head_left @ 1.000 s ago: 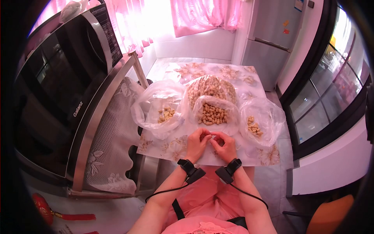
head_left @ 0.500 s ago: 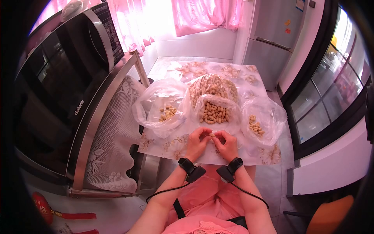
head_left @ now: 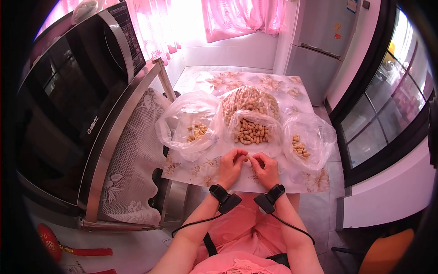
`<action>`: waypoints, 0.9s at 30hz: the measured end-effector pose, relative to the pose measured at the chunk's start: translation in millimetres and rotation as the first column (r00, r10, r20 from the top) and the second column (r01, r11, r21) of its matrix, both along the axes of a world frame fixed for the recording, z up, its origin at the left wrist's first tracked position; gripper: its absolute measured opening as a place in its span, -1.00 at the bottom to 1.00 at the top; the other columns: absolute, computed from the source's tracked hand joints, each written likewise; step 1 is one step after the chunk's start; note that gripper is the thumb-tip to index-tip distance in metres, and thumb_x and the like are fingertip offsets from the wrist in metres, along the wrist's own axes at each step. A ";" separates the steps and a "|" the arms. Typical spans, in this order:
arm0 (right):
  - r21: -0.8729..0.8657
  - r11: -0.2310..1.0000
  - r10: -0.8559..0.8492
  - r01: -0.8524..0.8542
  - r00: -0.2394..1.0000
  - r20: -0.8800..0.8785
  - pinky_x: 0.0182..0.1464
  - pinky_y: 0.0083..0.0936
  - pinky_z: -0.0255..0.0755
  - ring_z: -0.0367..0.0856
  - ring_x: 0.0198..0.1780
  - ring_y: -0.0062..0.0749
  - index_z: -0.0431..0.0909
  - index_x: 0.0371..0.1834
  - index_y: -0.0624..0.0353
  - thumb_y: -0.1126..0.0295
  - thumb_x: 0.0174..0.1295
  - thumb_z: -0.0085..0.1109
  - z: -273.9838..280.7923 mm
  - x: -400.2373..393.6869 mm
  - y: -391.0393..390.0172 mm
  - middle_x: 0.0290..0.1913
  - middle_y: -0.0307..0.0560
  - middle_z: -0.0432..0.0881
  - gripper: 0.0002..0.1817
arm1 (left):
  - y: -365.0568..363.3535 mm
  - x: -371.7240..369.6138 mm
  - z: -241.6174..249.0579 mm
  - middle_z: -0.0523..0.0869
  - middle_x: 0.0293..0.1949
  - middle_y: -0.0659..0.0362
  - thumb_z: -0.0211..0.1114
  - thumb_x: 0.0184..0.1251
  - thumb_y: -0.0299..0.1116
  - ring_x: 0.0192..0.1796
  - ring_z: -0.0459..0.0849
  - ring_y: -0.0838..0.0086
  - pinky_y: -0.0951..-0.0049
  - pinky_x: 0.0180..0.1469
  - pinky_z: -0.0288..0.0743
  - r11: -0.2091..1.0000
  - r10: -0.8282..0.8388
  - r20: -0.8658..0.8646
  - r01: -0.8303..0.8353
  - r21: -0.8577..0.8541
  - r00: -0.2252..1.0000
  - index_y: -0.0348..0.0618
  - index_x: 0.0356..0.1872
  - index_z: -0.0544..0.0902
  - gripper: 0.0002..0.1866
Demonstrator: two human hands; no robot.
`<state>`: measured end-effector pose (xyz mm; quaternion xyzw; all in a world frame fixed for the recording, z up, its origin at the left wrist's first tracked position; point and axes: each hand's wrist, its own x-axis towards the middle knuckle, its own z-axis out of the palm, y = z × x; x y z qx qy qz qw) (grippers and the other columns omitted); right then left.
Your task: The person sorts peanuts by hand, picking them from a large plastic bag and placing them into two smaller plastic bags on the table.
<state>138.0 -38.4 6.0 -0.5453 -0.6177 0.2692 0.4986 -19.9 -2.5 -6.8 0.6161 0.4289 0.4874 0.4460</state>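
Close together over the near edge of the table, my left hand (head_left: 232, 167) and my right hand (head_left: 266, 170) pinch a small peanut (head_left: 247, 158) between their fingertips. Both hands are closed, and fingers partly cover the peanut. Just beyond them lies a large clear plastic bag (head_left: 230, 104), full of unshelled peanuts (head_left: 252, 133) that show at its open mouth. To the left, an open plastic bag (head_left: 166, 119) contains a small pile of peanuts (head_left: 197, 131). On the right, another open bag (head_left: 321, 137) has a few peanuts (head_left: 300, 147) in it.
A flower-patterned cloth (head_left: 207, 176) covers the table. At the left stands a black microwave (head_left: 59, 118) on a metal-framed rack (head_left: 102, 182). A grey fridge (head_left: 315, 64) is at the back right, and a black-framed glass door (head_left: 378, 118) is at the right. Cables run from both wrist devices.
The fingertips have shifted slightly around the peanut, which now looks tilted more upright. The bags and their contents look the same.
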 end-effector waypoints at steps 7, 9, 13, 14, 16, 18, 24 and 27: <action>0.001 1.000 -0.006 0.006 1.000 0.017 -0.36 -0.56 0.46 0.60 -0.44 -0.62 0.67 -0.19 0.28 0.38 0.42 0.24 -0.4 0.7 0.6 -0.47 -0.21 0.69 -0.84 | -0.4 1.4 0.3 0.81 -0.28 0.11 0.33 0.32 -0.57 -0.23 0.80 0.47 0.46 -0.13 0.64 0.998 0.025 0.017 -0.026 0.055 1.000 -0.30 -0.13 0.70 -0.86; 0.003 1.000 -0.008 0.008 1.000 0.025 -0.36 -0.56 0.46 0.60 -0.44 -0.62 0.67 -0.19 0.28 0.38 0.42 0.24 -0.3 0.9 0.7 -0.47 -0.20 0.70 -0.84 | -1.2 1.1 2.9 0.81 -0.28 0.10 0.34 0.31 -0.56 -0.23 0.80 0.47 0.45 -0.13 0.64 0.998 0.017 -0.019 -0.015 0.068 1.000 -0.30 -0.13 0.70 -0.86; 0.012 1.000 -0.003 0.002 0.999 0.034 -0.34 -0.56 0.48 0.62 -0.43 -0.61 0.67 -0.17 0.28 0.37 0.40 0.27 -3.5 1.9 1.3 -0.45 -0.19 0.71 -0.84 | -1.3 -0.1 3.4 0.80 -0.24 0.18 0.32 0.36 -0.54 -0.17 0.77 0.57 0.51 -0.08 0.62 0.999 -0.011 -0.029 0.012 0.033 1.000 -0.29 -0.09 0.68 -0.85; 0.016 1.000 0.002 -0.003 0.999 0.035 -0.33 -0.57 0.49 0.62 -0.42 -0.61 0.68 -0.17 0.27 0.37 0.39 0.28 -4.2 2.1 1.4 -0.44 -0.19 0.72 -0.83 | -1.7 -0.2 4.6 0.80 -0.25 0.18 0.32 0.37 -0.53 -0.18 0.76 0.57 0.51 -0.09 0.62 1.000 -0.011 -0.034 0.012 0.023 0.999 -0.29 -0.10 0.68 -0.86; 0.028 1.000 0.009 -0.010 0.999 0.032 -0.32 -0.57 0.49 0.63 -0.41 -0.61 0.68 -0.16 0.27 0.36 0.39 0.29 -0.4 0.8 0.1 -0.43 -0.19 0.72 -0.83 | -1.8 0.0 5.8 0.80 -0.25 0.18 0.32 0.38 -0.52 -0.19 0.76 0.57 0.51 -0.10 0.61 1.000 -0.011 -0.040 0.011 0.014 0.999 -0.29 -0.10 0.68 -0.86; 0.040 0.999 0.016 -0.017 0.999 0.029 -0.31 -0.57 0.50 0.64 -0.40 -0.61 0.68 -0.15 0.27 0.36 0.38 0.30 0.2 0.6 -0.1 -0.42 -0.19 0.73 -0.82 | -1.4 0.5 5.5 0.80 -0.27 0.18 0.32 0.39 -0.49 -0.22 0.75 0.58 0.51 -0.12 0.61 0.999 -0.017 -0.035 0.018 0.027 0.999 -0.29 -0.12 0.67 -0.87; 0.002 1.000 0.018 -0.018 1.000 0.007 -0.29 -0.57 0.51 0.65 -0.37 -0.61 0.70 -0.16 0.27 0.37 0.36 0.32 1.7 0.8 -0.4 -0.40 -0.19 0.74 -0.82 | -1.4 0.6 5.5 0.79 -0.30 0.18 0.33 0.40 -0.47 -0.24 0.74 0.58 0.51 -0.13 0.60 0.999 -0.011 -0.053 0.013 0.040 0.999 -0.30 -0.14 0.66 -0.88; 0.002 1.000 0.018 -0.018 1.000 0.016 -0.28 -0.57 0.51 0.65 -0.36 -0.61 0.70 -0.16 0.27 0.37 0.36 0.32 1.8 1.3 -0.3 -0.39 -0.19 0.74 -0.83 | -2.0 0.5 6.6 0.79 -0.30 0.18 0.32 0.41 -0.48 -0.24 0.74 0.58 0.51 -0.14 0.60 0.999 -0.004 -0.074 0.007 0.047 0.997 -0.29 -0.14 0.66 -0.89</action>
